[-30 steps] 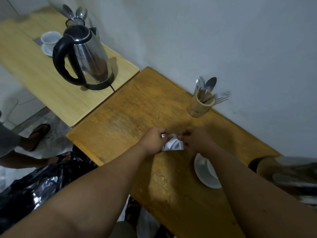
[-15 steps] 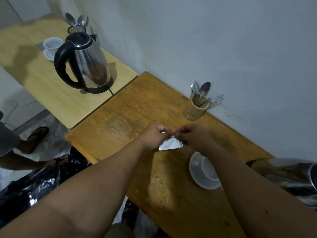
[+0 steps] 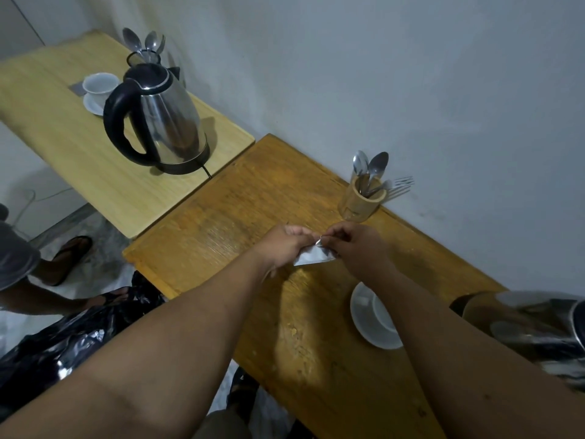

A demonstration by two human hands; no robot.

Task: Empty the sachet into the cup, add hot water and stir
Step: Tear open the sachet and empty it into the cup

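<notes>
A small silvery sachet hangs between my two hands above the dark wooden table. My left hand pinches its left top corner. My right hand pinches the top edge just beside it. A white cup stands on a white saucer under my right forearm, which hides part of it. A steel kettle with a black handle stands on the lighter table at the left. Spoons and a fork stick out of a wooden holder by the wall.
A second shiny kettle is at the right edge. On the lighter table stand another cup on a saucer and a spoon holder. A black plastic bag and another person's sandalled foot are at the lower left.
Both hands have lifted the sachet slightly and drawn it out flatter between them; it looked crumpled a second ago. The camera has tilted, shifting the scene.
</notes>
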